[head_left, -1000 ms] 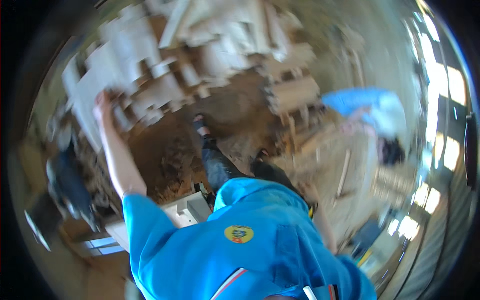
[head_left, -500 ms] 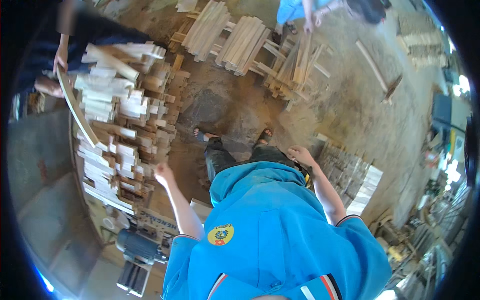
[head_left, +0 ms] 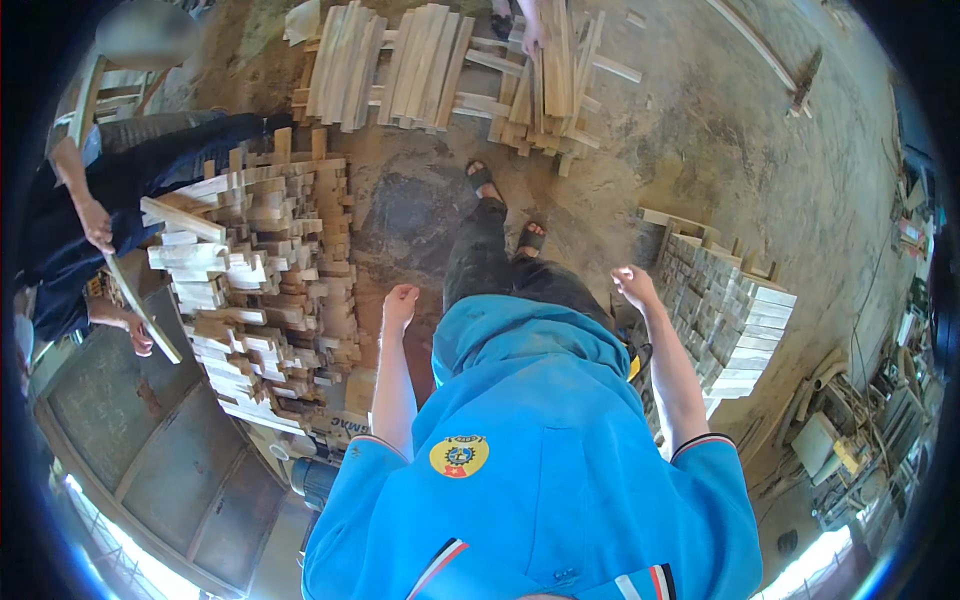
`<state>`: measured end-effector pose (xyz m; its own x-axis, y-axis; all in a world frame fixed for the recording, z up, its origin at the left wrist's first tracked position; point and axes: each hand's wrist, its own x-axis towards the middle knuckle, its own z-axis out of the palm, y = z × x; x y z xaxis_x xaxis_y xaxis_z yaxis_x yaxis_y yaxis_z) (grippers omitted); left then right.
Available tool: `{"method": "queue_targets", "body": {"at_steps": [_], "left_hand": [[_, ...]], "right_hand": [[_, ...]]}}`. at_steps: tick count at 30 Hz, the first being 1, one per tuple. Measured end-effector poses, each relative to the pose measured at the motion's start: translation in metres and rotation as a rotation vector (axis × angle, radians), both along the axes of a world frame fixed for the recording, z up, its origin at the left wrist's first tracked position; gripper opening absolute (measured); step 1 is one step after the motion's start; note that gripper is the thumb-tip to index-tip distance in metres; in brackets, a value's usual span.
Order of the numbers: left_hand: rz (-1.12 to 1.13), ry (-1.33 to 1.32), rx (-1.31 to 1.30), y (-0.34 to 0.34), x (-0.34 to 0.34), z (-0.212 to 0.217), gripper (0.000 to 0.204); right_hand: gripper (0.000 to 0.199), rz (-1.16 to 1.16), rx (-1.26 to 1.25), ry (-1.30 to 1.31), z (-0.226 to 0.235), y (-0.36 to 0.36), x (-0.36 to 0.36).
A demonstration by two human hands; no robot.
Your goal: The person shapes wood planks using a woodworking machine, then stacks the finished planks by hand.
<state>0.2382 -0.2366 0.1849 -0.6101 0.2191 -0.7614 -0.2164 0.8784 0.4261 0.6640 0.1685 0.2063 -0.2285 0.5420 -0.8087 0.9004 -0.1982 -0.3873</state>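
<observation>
My left hand (head_left: 400, 306) hangs in front of my left hip, its fingers curled in a loose fist with nothing seen in it. It is nearest to a tall stack of pale wooden boards (head_left: 250, 270) on the left but does not touch it. On the other side, my right hand (head_left: 634, 286) is also loosely closed and empty. Close by it stands a neat block of stacked wooden pieces (head_left: 715, 310), apart from the fingers. Both forearms are bare below blue sleeves.
At the left a co-worker's hand (head_left: 96, 224) holds a long board (head_left: 138, 305). Ahead lie bundles of wooden slats (head_left: 428, 65), where another person's hand (head_left: 531, 38) touches a slat pile (head_left: 548, 90). A long strip (head_left: 752, 38) lies far right. Metal panels (head_left: 165, 440) stand near left.
I have stepped forward, and my feet have swapped lead. My left hand has swung forward and inward; my right hand has risen slightly. The co-worker's board at left has shifted.
</observation>
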Motion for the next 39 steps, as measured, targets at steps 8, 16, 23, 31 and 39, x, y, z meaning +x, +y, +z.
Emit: {"method": "queue_targets", "body": {"at_steps": [8, 16, 23, 31, 39], "left_hand": [[-0.186, -0.137, -0.064, 0.108, -0.039, -0.049, 0.037], [-0.023, 0.037, 0.150, 0.207, -0.071, 0.046, 0.039], [0.262, 0.123, 0.085, 0.168, -0.017, 0.078, 0.039], [-0.031, -0.102, -0.184, 0.161, -0.021, -0.005, 0.033], [-0.053, -0.047, 0.055, 0.281, -0.108, -0.100, 0.032]], "right_hand": [[0.031, -0.114, -0.006, 0.141, 0.062, 0.080, -0.065], [0.040, 0.109, -0.113, 0.094, 0.001, 0.130, -0.131], [0.045, 0.434, 0.085, -0.010, -0.055, 0.257, -0.194], [0.036, 0.026, -0.028, 0.199, 0.009, 0.277, -0.324], [0.054, 0.532, -0.050, -0.245, -0.039, 0.218, -0.247]]}}
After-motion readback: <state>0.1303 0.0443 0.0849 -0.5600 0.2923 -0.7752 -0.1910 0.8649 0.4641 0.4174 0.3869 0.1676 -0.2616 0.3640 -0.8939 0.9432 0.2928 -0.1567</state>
